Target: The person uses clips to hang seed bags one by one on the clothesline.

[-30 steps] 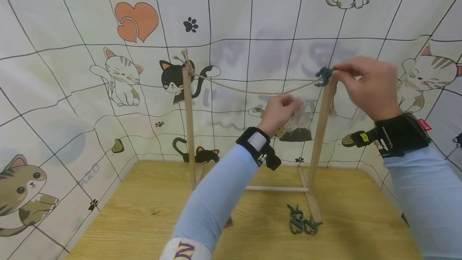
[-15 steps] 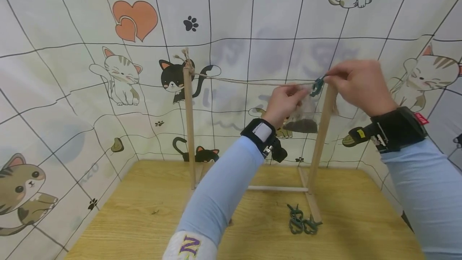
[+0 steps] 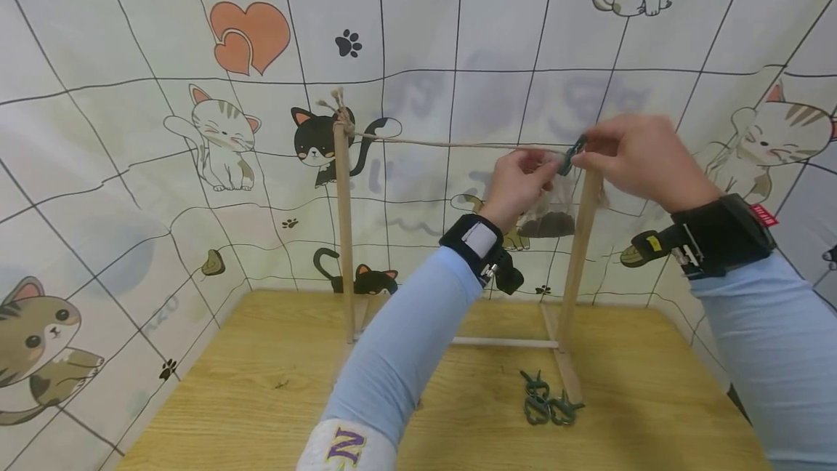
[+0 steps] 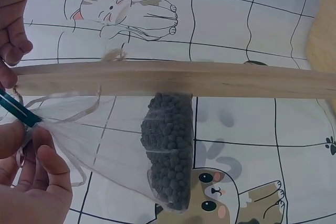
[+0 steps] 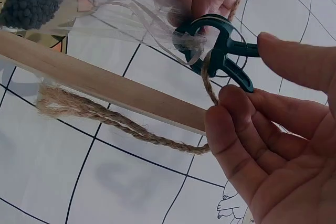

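My right hand (image 3: 637, 158) pinches the handles of a green spring clip (image 5: 223, 48) by the top of the right wooden post (image 3: 584, 238). In the right wrist view the twine (image 5: 210, 80) passes at the clip's jaws, and the gathered neck of a mesh bag lies within its loop. My left hand (image 3: 513, 184) holds the neck of this sheer drawstring mesh bag (image 4: 105, 140). Small dark round pellets (image 4: 170, 150) fill the bag's bottom, and the bag hangs beside the post. Thin pale ribbons (image 4: 79, 111) trail from its neck.
The twine line (image 3: 445, 142) runs to a knot on the left wooden post (image 3: 343, 238). A white crossbar (image 3: 503, 342) joins the posts low down. Several more green clips (image 3: 549, 402) lie on the wooden table (image 3: 628, 355), before a cat-print cloth (image 3: 418, 35).
My left hand has brought the bag up and right to the clip. My right hand has moved left and slightly down with the clip. The twine has gone from sagging to nearly straight.
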A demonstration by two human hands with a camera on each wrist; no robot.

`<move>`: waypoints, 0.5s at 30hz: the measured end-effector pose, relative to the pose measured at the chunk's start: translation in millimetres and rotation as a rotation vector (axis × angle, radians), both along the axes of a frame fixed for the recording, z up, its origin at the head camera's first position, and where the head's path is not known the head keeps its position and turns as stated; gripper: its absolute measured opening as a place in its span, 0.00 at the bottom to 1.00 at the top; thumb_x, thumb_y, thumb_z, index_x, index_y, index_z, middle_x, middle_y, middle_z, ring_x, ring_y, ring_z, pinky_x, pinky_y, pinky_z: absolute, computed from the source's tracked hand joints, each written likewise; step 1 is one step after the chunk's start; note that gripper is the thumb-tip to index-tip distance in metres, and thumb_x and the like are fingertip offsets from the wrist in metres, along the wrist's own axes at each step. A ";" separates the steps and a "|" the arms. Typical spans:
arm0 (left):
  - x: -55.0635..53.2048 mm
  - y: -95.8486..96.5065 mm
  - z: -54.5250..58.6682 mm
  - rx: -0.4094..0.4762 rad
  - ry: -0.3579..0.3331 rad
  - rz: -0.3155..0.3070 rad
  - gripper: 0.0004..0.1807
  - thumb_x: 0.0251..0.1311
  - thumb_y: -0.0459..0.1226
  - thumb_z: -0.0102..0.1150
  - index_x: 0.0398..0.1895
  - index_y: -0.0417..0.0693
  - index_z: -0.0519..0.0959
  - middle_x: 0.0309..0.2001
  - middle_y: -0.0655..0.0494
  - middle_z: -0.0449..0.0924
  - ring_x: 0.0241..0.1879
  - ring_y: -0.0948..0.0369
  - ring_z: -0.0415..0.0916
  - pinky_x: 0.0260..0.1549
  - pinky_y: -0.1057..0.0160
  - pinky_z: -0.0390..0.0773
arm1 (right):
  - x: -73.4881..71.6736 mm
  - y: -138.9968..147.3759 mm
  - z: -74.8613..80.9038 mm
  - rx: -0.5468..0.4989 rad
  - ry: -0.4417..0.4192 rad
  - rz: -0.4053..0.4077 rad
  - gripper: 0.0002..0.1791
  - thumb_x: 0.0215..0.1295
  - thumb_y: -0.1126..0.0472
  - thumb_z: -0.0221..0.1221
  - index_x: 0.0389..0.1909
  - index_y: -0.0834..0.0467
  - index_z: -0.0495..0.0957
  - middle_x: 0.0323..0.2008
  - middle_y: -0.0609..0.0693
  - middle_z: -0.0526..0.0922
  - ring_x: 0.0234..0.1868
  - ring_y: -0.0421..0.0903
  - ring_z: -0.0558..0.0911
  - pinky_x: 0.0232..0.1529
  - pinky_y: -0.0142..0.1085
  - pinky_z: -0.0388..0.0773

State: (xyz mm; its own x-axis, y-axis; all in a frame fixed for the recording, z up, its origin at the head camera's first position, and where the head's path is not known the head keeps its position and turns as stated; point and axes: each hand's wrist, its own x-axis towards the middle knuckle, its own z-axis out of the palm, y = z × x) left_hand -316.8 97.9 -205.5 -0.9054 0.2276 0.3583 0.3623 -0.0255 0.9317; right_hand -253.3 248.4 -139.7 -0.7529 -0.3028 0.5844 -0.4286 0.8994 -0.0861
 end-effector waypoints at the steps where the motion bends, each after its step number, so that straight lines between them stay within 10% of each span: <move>1: -0.4 -0.5 0.2 -0.004 0.003 0.005 0.09 0.59 0.40 0.58 0.41 0.49 0.78 0.34 0.58 0.76 0.30 0.62 0.75 0.26 0.69 0.74 | 0.2 -0.7 0.2 0.001 -0.005 0.003 0.21 0.61 0.52 0.58 0.49 0.64 0.77 0.37 0.60 0.83 0.38 0.54 0.79 0.40 0.49 0.73; 15: 2.2 -28.0 -9.7 -0.254 0.115 -0.011 0.20 0.60 0.42 0.56 0.56 0.52 0.72 0.44 0.58 0.78 0.39 0.64 0.76 0.32 0.69 0.75 | -1.2 -5.0 -8.5 -0.067 -0.038 0.015 0.24 0.61 0.49 0.57 0.52 0.62 0.74 0.37 0.57 0.81 0.37 0.51 0.78 0.39 0.48 0.72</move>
